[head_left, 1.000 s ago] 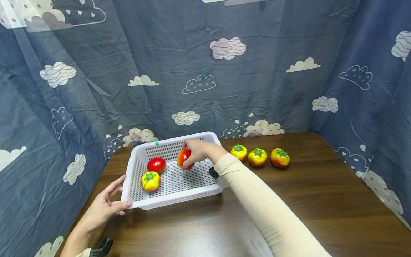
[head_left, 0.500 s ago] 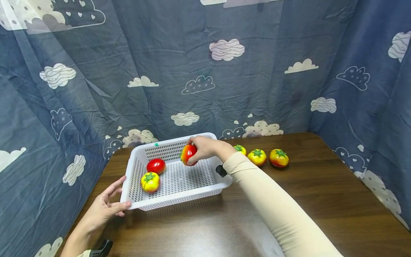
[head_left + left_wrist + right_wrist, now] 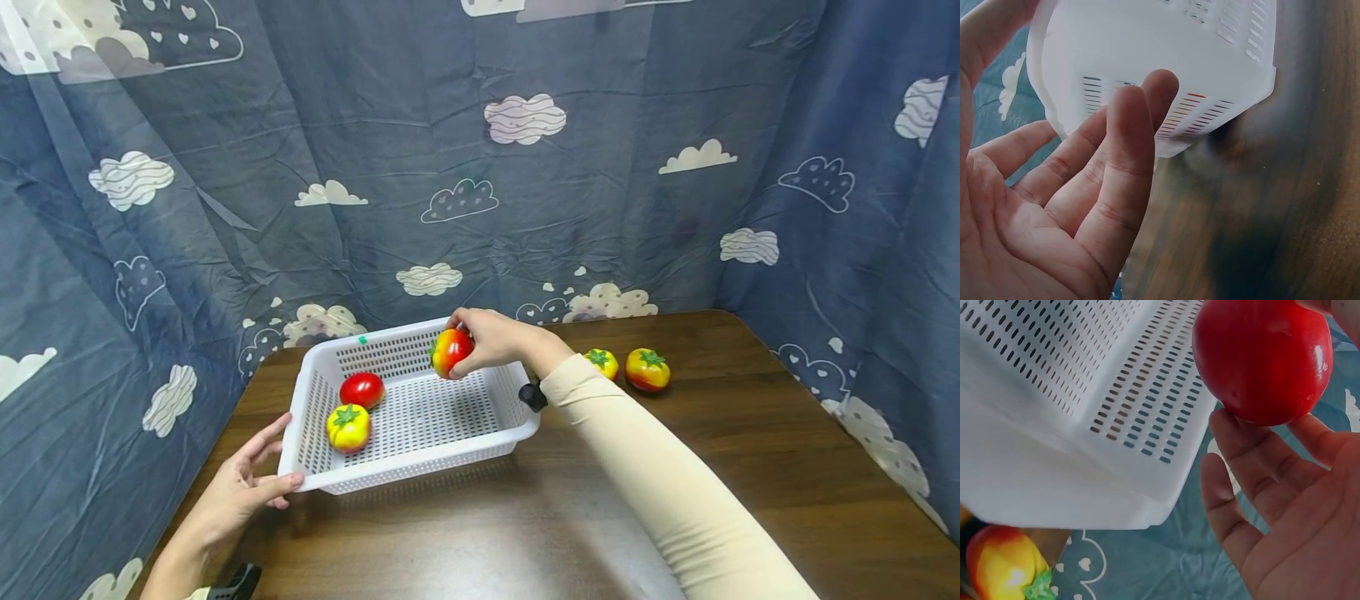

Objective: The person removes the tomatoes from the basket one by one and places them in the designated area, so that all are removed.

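Note:
My right hand (image 3: 491,340) grips a glossy red-and-yellow toy tomato (image 3: 450,353) above the back right part of a white perforated basket (image 3: 420,454). Its green stem end faces left. In the right wrist view the red underside of that tomato (image 3: 1263,359) fills the space at the fingertips. My left hand (image 3: 236,492) holds the basket's left end, thumb at the front corner and index finger farther back on the rim. Its other fingers (image 3: 1125,150) hang loosely beside the outer wall. Inside the basket, at the left, lie a red tomato (image 3: 362,390) and a yellow tomato (image 3: 348,427).
Two yellow-red tomatoes, one (image 3: 648,370) in full view and another (image 3: 602,363) partly behind the right sleeve, sit on the brown wooden table (image 3: 750,450) right of the basket. A dark blue cloud-print curtain (image 3: 405,150) stands behind the table.
My right hand has lifted the tomato and carried it right and back, above the basket floor. The right forearm now hides one table tomato. The left hand stays on the basket.

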`<state>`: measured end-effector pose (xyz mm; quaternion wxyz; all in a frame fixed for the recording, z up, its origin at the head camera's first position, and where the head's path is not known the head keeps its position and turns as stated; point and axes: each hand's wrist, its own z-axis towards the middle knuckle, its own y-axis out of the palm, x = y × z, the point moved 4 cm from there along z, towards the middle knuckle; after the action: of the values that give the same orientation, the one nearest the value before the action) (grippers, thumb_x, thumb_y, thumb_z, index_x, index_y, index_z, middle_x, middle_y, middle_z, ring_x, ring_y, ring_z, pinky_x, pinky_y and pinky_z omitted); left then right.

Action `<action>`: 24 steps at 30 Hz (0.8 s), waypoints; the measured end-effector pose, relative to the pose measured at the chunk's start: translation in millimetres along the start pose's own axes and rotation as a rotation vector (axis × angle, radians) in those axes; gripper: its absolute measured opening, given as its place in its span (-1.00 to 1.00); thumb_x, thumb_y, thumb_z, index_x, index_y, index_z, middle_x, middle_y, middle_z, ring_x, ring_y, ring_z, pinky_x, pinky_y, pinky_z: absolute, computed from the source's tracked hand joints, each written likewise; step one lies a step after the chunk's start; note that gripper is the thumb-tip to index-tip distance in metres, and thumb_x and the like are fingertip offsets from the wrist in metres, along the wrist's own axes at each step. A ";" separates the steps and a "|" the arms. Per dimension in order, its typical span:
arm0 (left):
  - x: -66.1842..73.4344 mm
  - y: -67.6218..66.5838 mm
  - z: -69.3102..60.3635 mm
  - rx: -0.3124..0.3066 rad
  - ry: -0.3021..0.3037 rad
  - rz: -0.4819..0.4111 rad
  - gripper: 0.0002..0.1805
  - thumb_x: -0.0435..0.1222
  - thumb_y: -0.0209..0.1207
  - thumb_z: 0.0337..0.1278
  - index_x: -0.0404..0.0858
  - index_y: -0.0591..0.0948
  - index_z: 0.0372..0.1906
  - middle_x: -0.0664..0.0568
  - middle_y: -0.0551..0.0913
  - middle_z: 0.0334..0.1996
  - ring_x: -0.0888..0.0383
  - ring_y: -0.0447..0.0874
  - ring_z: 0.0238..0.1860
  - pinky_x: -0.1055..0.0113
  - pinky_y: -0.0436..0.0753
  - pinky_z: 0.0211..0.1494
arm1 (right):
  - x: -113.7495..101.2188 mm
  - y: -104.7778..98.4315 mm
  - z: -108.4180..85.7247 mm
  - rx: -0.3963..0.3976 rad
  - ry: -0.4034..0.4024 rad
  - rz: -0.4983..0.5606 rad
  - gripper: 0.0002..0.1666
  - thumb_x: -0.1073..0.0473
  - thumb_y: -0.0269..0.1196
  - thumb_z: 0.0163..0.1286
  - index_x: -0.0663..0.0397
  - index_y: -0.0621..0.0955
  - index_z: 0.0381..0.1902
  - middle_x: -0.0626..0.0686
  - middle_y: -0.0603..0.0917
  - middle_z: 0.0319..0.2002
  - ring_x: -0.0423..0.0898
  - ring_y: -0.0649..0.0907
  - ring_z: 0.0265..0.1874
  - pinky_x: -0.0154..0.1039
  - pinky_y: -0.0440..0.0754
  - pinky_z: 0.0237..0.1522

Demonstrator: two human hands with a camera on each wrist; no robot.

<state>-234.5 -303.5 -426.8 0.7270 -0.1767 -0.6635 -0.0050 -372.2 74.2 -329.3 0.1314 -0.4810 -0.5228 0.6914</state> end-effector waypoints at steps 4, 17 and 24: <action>-0.2 -0.1 -0.3 0.001 -0.002 0.005 -0.06 -0.53 0.31 0.34 -0.18 0.16 0.72 0.30 0.72 0.05 0.16 0.89 -0.21 0.26 0.79 -0.33 | 3.5 -1.5 -6.1 0.011 0.002 0.025 -0.19 0.03 0.55 0.25 0.19 0.47 0.33 0.21 0.66 0.18 0.03 0.69 0.10 -0.18 0.74 0.21; -0.3 0.1 -0.2 -0.004 -0.005 -0.012 -0.06 -0.54 0.31 0.34 -0.12 0.18 0.72 0.29 0.73 0.05 0.17 0.89 -0.21 0.28 0.78 -0.33 | 20.7 -10.9 -26.9 0.050 0.006 0.054 -0.17 0.07 0.56 0.20 0.18 0.42 0.31 0.24 0.64 0.21 0.07 0.69 0.12 -0.09 0.73 0.25; -0.9 -0.1 -0.5 -0.009 0.004 -0.021 -0.06 -0.55 0.30 0.34 -0.09 0.19 0.72 0.29 0.73 0.06 0.17 0.89 -0.21 0.28 0.78 -0.33 | 35.5 -15.6 -36.2 0.095 -0.001 0.052 -0.16 0.05 0.59 0.15 0.14 0.44 0.29 0.19 0.65 0.21 0.05 0.68 0.10 -0.05 0.67 0.28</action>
<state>-234.1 -303.9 -427.7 0.7273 -0.1730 -0.6639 -0.0159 -365.9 126.7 -334.4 0.1357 -0.4873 -0.4766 0.7190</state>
